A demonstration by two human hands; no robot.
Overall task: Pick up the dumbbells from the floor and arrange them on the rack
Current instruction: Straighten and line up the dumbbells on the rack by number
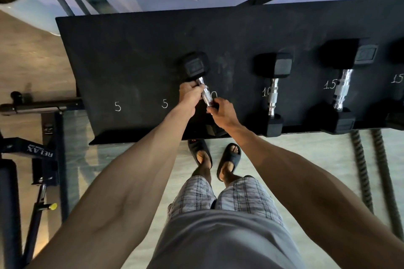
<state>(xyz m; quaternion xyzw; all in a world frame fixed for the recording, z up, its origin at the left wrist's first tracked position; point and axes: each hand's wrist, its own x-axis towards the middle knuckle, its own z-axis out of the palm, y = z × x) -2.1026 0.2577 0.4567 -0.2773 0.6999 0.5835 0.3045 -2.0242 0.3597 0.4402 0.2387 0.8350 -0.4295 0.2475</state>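
A dumbbell (206, 96) is held slanted over the black rack (131, 50), at a half-hidden chalk mark (214, 94), apparently to be set beside the matching dumbbell (272, 94) marked 10. Its steel handle is gripped two-handed for control: the left hand (191, 94) is wrapped near the far head, the right hand (222, 112) at the near end. A heavier dumbbell (341, 87) is seen further right.

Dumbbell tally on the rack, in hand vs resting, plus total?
In hand: 1, held dumbbell, gripped by left hand and right hand.
Resting on rack, whole: 2, 10 dumbbell and 15 dumbbell.
Resting, cut by right edge: 1, edge dumbbell.
Total: 4.
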